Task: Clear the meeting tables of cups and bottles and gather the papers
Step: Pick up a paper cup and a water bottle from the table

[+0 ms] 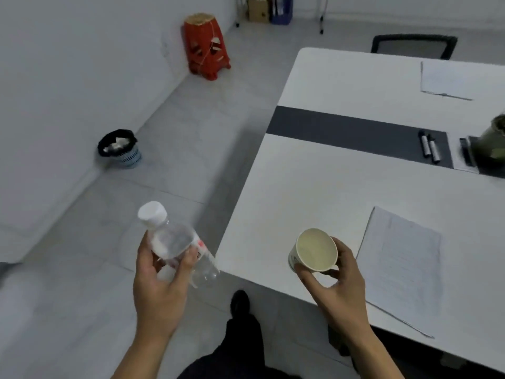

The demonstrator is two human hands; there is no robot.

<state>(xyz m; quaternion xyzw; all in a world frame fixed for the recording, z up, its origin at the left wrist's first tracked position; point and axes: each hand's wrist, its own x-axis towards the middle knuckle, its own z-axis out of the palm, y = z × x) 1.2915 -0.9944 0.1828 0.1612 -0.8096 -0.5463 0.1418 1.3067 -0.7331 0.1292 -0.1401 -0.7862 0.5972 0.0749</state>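
Dim, flat indoor light w/ cool grey cast; source can't be told. Shadows soft: dark band on floor (235,184) along the surface (328,192) edge, faint patch by bin (121,153). Weak sheen on bottle (175,239); cup (314,251) inside evenly lit. Whole frame soft w/ compression smear; plant (493,138) at right edge blurred. Wide-angle bend: line btw wall (68,77) & floor, plus surface edges, bow near frame edges.

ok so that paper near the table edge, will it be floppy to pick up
The paper looks thin and lies flat on the table, so it would probably droop if lifted by one edge. Its left edge hints at several sheets, which may slide apart. Likely very light.
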